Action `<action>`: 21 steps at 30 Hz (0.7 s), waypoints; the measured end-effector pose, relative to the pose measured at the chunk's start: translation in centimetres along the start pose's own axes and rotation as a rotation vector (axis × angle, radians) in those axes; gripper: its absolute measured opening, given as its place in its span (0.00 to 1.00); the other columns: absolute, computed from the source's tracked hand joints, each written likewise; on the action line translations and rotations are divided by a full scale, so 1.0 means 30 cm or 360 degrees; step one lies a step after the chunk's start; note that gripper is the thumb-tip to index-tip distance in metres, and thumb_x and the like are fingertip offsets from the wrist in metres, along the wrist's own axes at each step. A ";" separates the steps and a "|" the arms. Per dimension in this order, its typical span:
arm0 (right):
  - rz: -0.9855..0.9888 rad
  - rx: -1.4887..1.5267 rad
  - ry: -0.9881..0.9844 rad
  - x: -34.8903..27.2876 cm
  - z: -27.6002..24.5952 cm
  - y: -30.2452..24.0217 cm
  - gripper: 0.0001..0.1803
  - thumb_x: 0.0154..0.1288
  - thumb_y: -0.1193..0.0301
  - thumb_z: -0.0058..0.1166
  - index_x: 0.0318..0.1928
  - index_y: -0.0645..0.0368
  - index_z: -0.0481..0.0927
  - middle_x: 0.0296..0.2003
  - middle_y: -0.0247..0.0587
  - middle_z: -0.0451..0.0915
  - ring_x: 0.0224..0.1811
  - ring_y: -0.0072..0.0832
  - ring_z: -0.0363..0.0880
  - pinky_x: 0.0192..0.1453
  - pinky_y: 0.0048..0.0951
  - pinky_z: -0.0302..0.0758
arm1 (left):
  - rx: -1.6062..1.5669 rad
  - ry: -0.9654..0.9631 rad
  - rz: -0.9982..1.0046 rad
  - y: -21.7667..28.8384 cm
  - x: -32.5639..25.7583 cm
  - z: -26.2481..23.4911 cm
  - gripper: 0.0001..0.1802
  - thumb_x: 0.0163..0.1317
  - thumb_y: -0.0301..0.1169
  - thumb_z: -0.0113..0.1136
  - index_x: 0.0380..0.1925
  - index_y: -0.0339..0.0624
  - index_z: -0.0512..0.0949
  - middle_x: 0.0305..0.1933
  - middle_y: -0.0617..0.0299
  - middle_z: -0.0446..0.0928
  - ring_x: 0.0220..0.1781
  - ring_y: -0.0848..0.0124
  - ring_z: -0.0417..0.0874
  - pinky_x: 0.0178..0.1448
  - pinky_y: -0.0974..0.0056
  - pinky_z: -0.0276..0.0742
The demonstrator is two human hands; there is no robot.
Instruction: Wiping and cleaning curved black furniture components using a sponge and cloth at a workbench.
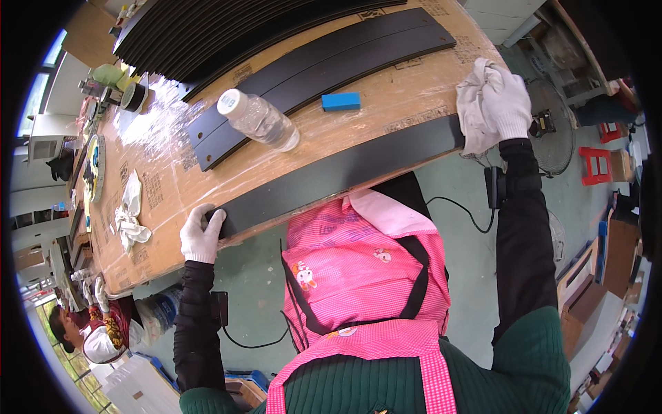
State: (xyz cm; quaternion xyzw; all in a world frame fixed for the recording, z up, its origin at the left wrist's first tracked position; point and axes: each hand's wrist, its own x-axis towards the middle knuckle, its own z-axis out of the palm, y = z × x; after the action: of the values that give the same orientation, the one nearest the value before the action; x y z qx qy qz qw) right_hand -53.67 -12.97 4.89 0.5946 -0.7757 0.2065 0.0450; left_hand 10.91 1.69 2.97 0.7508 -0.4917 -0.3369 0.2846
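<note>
A long flat black board (338, 172) lies along the near edge of the table. My left hand (201, 236), in a white glove, grips the board's left end, the thumb pressed against it. At the board's right end my right hand (508, 105), gloved too, closes on a bunched white cloth (474, 103) that hangs over that end. Behind the board lie a small blue block (341, 101) and a clear plastic bottle (265, 123) with a white cap, tipped in view. Two more dark boards (331, 67) lie side by side farther back, with holes near their ends.
A stack of black boards (234, 34) fills the far side of the cardboard-covered table (162, 238). Loose white gloves (131, 214) lie at the left. A person (93, 331) works beyond the left end. A standing fan (552, 131) and red stools (594, 165) are at the right.
</note>
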 end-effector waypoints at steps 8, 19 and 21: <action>-0.0803 0.0301 -0.0708 -0.531 -0.040 -0.766 0.06 0.58 0.64 0.58 0.37 0.45 0.82 0.38 0.35 0.81 0.46 0.39 0.81 0.46 0.43 0.80 | 0.1052 -0.0136 0.1353 0.175 -0.051 0.125 0.49 0.40 0.45 0.84 0.65 0.39 0.79 0.63 0.47 0.79 0.66 0.44 0.78 0.72 0.44 0.73; -0.0422 -0.0350 -0.0005 -0.206 0.065 -0.051 0.09 0.58 0.62 0.61 0.39 0.40 0.88 0.44 0.39 0.86 0.50 0.44 0.84 0.58 0.50 0.79 | 0.0914 -0.0040 0.1273 0.128 -0.011 0.169 0.46 0.32 0.41 0.85 0.60 0.44 0.84 0.56 0.54 0.82 0.58 0.50 0.81 0.65 0.47 0.77; 0.0004 -0.0239 0.0013 -0.164 0.036 -0.087 0.10 0.60 0.62 0.59 0.42 0.41 0.88 0.43 0.41 0.86 0.51 0.45 0.84 0.57 0.51 0.79 | 0.0945 -0.0026 0.1240 0.109 -0.024 0.157 0.46 0.32 0.41 0.84 0.60 0.44 0.84 0.55 0.54 0.82 0.57 0.50 0.81 0.65 0.47 0.77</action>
State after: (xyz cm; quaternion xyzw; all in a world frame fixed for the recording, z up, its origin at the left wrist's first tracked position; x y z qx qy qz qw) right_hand -49.60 -9.48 3.06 0.5879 -0.7895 0.1501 0.0925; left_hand 5.22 0.76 2.73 0.5571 -0.8131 -0.0565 0.1593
